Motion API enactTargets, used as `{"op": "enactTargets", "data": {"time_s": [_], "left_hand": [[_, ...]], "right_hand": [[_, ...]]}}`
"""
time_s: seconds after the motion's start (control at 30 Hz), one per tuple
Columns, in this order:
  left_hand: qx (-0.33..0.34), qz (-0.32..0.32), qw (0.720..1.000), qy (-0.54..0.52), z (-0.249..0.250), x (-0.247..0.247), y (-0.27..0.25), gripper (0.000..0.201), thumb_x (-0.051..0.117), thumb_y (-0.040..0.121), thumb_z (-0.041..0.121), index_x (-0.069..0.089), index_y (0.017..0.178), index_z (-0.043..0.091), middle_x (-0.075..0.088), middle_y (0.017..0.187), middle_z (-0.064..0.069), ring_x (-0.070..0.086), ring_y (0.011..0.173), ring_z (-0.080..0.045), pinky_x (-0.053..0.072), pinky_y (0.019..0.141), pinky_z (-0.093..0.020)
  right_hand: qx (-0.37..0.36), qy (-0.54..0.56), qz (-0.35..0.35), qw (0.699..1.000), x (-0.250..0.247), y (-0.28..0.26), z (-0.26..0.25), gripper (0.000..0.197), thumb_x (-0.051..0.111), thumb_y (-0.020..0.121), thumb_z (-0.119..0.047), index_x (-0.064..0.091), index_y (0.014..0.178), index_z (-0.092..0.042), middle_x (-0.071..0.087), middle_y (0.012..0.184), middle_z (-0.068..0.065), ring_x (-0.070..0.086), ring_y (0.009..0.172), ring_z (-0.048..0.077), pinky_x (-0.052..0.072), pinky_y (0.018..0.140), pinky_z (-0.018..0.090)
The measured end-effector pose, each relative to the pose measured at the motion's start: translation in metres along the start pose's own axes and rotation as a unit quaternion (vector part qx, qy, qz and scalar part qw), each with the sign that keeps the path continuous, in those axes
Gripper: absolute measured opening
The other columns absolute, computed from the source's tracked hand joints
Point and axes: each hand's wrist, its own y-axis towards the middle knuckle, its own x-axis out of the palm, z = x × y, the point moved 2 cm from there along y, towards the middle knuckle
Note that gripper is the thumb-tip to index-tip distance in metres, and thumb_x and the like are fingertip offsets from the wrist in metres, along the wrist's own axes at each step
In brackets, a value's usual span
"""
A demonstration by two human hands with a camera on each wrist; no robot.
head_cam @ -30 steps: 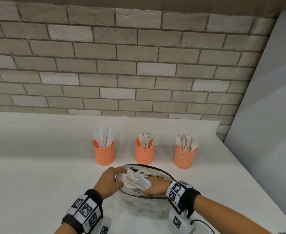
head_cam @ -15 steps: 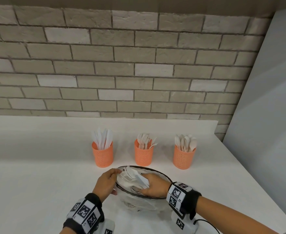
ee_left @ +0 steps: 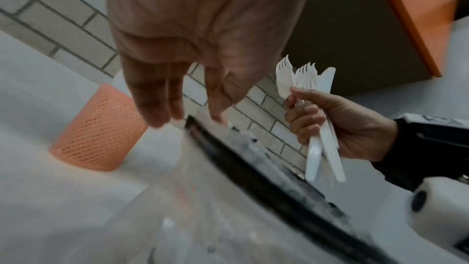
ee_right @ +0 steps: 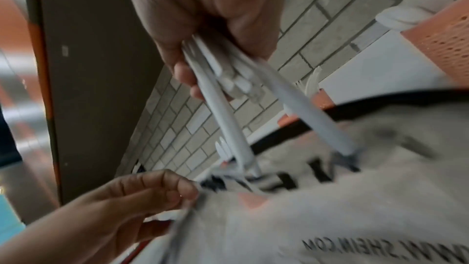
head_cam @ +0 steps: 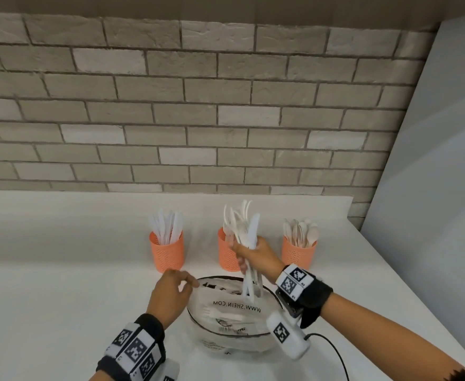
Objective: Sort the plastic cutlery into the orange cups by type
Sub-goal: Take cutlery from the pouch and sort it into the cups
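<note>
Nearest the person, a clear plastic bag with a black zip edge and printed lettering lies open on the white counter; at least one white piece is visible inside it, and how many more lie there cannot be told; the left hand pinches the bag's rim at its left corner between thumb and fingertips, keeping the mouth open; just above the bag the right hand is clenched round a bundle of cutlery, handles pointing down toward the opening and heads standing up; the left wrist view shows fork tines and what looks like a knife blade among them, so the bundle seems mixed; behind the hands three orange cups stand in a row, well apart from each other; the left cup holds knives, the middle cup, partly hidden by the raised bundle, holds forks, and the right cup holds spoons; beyond them the counter meets a pale brick wall; the step in hand looks like lifting a handful clear of the bag, with the sorting of it not yet begun; the next move probably calls for separating the pieces by type, perhaps with the left hand letting go of the bag to pick them out one by one, and dropping each handle-first into its matching cup; the risk is that a loosened grip lets thin pieces slip or go into the wrong cup.
</note>
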Motion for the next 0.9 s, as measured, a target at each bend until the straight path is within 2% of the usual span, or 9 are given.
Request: {"op": "enactTargets", "data": {"time_s": [0.07,0.17,0.27,0.4,0.6,0.67,0.73,0.8,0.9], "left_hand": [[0.025,0.061,0.994,-0.082,0.019,-0.009,0.002,0.037,0.05,0.089,-0.002,0.058,0.071,0.03,0.061,0.095,0.0,0.055,0.088,-0.017,0.044,0.072,-0.018],[-0.015,0.037,0.952,-0.303,0.046,-0.01,0.01,0.026,0.041,0.095,0.001,0.06,0.085,0.016,0.064,0.088,-0.004,0.059,0.084,-0.02,0.047,0.067,-0.019],[-0.141,-0.071,0.86,-0.486,0.064,0.004,0.016,0.022,0.039,0.097,0.012,0.059,0.096,0.005,0.065,0.093,-0.012,0.061,0.087,-0.024,0.049,0.074,-0.029],[-0.273,-0.189,0.749,-0.574,0.074,0.032,0.015,0.036,0.033,0.099,0.029,0.054,0.097,0.0,0.059,0.095,-0.017,0.057,0.086,-0.028,0.045,0.078,-0.035],[-0.321,-0.18,0.635,-0.679,0.092,0.051,0.012,0.046,0.027,0.101,0.033,0.054,0.09,-0.003,0.058,0.089,-0.021,0.057,0.083,-0.031,0.053,0.078,-0.04],[-0.313,-0.175,0.628,-0.691,0.102,0.05,0.011,0.04,0.027,0.102,0.025,0.055,0.09,-0.002,0.058,0.085,-0.018,0.057,0.08,-0.028,0.058,0.056,-0.037],[-0.308,-0.176,0.65,-0.672,0.108,0.049,0.01,0.035,0.027,0.101,0.016,0.055,0.091,-0.002,0.058,0.082,-0.017,0.056,0.076,-0.026,0.056,0.043,-0.033],[-0.31,-0.183,0.665,-0.655,0.108,0.051,0.008,0.033,0.026,0.1,0.011,0.055,0.09,-0.003,0.058,0.081,-0.017,0.056,0.075,-0.027,0.055,0.041,-0.032],[-0.319,-0.192,0.667,-0.645,0.102,0.055,0.007,0.03,0.027,0.099,0.009,0.054,0.095,-0.003,0.057,0.084,-0.019,0.057,0.077,-0.028,0.056,0.042,-0.034]], "right_hand": [[-0.002,0.043,0.036,0.998,-0.006,0.005,-0.014,0.012,0.06,0.089,-0.016,0.058,0.079,-0.011,0.049,0.049,-0.002,0.046,0.036,0.007,0.046,0.041,0.02],[-0.002,0.141,0.089,0.986,-0.012,0.011,-0.03,0.018,0.061,0.089,-0.014,0.052,0.074,-0.011,0.047,0.043,-0.003,0.042,0.034,0.009,0.043,0.04,0.022],[-0.012,0.203,0.117,0.972,-0.012,0.012,-0.047,0.022,0.06,0.089,-0.013,0.048,0.071,-0.012,0.046,0.043,-0.002,0.042,0.034,0.01,0.042,0.04,0.021],[-0.04,0.229,0.144,0.962,-0.004,0.009,-0.055,0.023,0.06,0.089,-0.01,0.048,0.07,-0.011,0.046,0.041,-0.002,0.043,0.031,0.009,0.042,0.038,0.019],[-0.081,0.2,0.187,0.958,0.011,0.0,-0.051,0.009,0.058,0.089,-0.004,0.052,0.082,-0.004,0.045,0.048,0.004,0.044,0.032,0.008,0.043,0.038,0.018],[-0.095,0.147,0.209,0.962,0.015,-0.002,-0.042,0.008,0.058,0.086,0.0,0.052,0.087,-0.003,0.047,0.051,0.006,0.046,0.034,0.007,0.045,0.041,0.019],[-0.101,0.109,0.227,0.962,0.017,-0.003,-0.031,0.011,0.06,0.082,0.004,0.053,0.084,-0.004,0.051,0.053,0.007,0.048,0.037,0.007,0.046,0.044,0.019],[-0.095,0.084,0.235,0.964,0.018,-0.003,-0.021,0.014,0.063,0.078,0.006,0.056,0.079,-0.007,0.056,0.059,0.009,0.053,0.043,0.01,0.05,0.048,0.021],[-0.085,0.091,0.226,0.966,0.019,-0.003,-0.011,0.014,0.066,0.076,0.005,0.059,0.087,0.0,0.06,0.065,0.011,0.057,0.048,0.014,0.052,0.049,0.023]]}}
